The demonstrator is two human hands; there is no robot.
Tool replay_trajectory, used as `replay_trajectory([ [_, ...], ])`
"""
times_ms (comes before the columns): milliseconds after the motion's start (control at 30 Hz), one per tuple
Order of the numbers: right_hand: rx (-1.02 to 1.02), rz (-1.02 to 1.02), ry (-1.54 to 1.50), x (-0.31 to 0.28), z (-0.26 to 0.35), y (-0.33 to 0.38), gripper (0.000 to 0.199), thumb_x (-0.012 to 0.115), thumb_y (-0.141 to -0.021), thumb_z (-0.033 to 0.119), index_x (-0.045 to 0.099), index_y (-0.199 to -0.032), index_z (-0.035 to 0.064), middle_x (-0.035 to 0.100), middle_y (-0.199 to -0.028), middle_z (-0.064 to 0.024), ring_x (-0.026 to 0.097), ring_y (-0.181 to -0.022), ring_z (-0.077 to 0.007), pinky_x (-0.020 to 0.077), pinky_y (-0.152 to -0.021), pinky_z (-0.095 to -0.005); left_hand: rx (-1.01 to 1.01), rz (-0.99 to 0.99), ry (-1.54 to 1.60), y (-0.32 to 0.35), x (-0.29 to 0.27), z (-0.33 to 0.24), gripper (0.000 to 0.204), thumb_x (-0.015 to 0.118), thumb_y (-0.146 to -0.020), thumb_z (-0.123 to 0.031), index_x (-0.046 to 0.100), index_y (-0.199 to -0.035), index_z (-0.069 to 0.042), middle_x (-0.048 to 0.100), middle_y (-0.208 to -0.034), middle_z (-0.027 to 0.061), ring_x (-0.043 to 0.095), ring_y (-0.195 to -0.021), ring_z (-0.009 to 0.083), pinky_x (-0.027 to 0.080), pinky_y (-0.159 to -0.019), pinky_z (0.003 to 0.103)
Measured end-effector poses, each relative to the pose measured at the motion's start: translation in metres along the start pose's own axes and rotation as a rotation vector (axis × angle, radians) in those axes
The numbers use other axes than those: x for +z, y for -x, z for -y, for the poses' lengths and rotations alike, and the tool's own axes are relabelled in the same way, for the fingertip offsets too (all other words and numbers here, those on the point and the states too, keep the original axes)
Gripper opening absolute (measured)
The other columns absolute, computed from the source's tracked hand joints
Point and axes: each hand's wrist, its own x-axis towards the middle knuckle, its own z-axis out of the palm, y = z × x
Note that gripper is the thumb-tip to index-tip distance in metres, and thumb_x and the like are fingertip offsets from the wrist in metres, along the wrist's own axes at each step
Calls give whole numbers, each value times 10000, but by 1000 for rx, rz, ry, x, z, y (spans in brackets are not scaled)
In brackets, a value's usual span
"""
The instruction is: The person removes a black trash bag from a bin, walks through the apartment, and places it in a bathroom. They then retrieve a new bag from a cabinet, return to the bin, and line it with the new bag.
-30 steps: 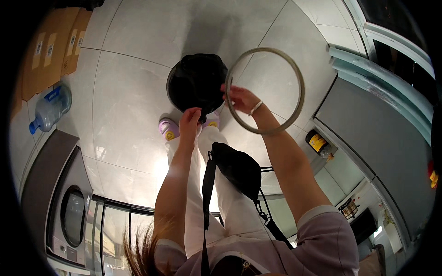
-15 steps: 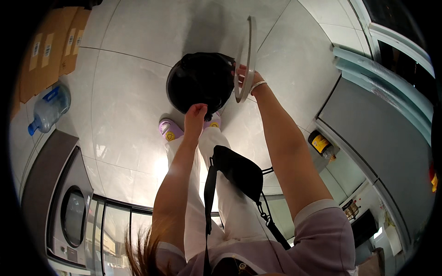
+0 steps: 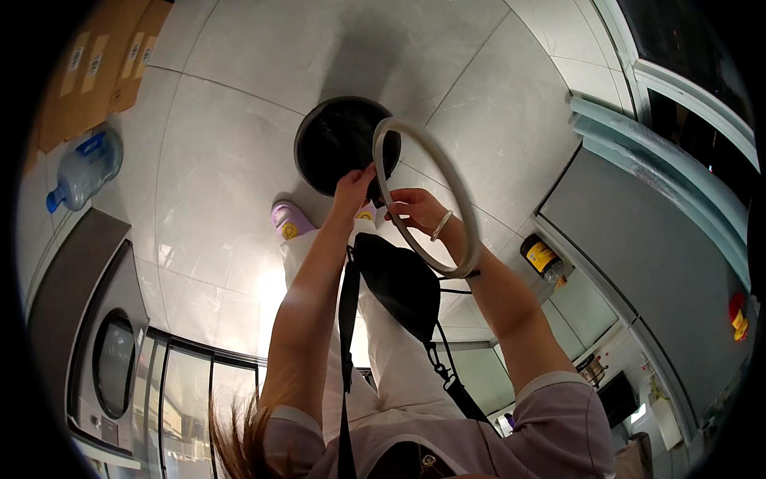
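Bin (image 3: 299, 148) sat on floor (image 3: 231, 160) by feet (image 3: 291, 217). L hand (image 3: 351, 191) pinched its black bag (image 3: 339, 136) on near side; R hand (image 3: 420, 209) curled by tilted grey ring (image 3: 462, 191), grip hard to tell. Even tugs w/ ring clear were best, imo.

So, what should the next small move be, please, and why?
I'd perhaps level the grey ring over the black bin: it is tilted, overlapping only the bin's right side in view, with the left hand at the bin's near edge and right hand by the ring.
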Motion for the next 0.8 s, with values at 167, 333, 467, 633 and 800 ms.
replay_trajectory([
  [167,-39,12,-29,0,5,8,288,500,-839,49,518,-1117,-19,592,-958,-109,603,-858,-188,495,-771,-303,133,106,256,6,-27,10,113,584,-797,-133,570,-886,-65,552,-793,11,499,-708,99,396,-629,220],
  [333,-170,-283,-297,-12,10,11,252,527,-823,26,513,-1074,19,568,-944,-69,592,-854,-217,504,-727,-350,133,23,417,44,-52,19,108,531,-757,-30,564,-857,-52,529,-753,-3,461,-665,69,388,-620,219],
  [467,-171,-541,-470,-30,2,0,296,517,-792,-18,454,-1078,20,566,-946,-92,601,-838,-244,495,-727,-384,300,34,358,99,-57,9,113,539,-747,-32,560,-857,-25,521,-747,-8,456,-669,67,377,-629,213],
  [633,-108,-601,-639,-55,-24,-17,299,495,-800,-19,441,-1088,42,556,-934,-79,580,-905,-243,470,-754,-430,249,110,264,197,-60,-27,174,525,-746,-18,556,-913,18,531,-770,9,485,-701,85,390,-664,213],
  [800,38,-722,-613,-53,-49,-33,304,492,-773,-32,494,-1034,123,564,-883,-36,573,-812,-196,455,-728,-435,284,138,405,287,-78,-49,363,490,-708,8,511,-1062,83,567,-868,72,525,-752,126,422,-693,232],
])
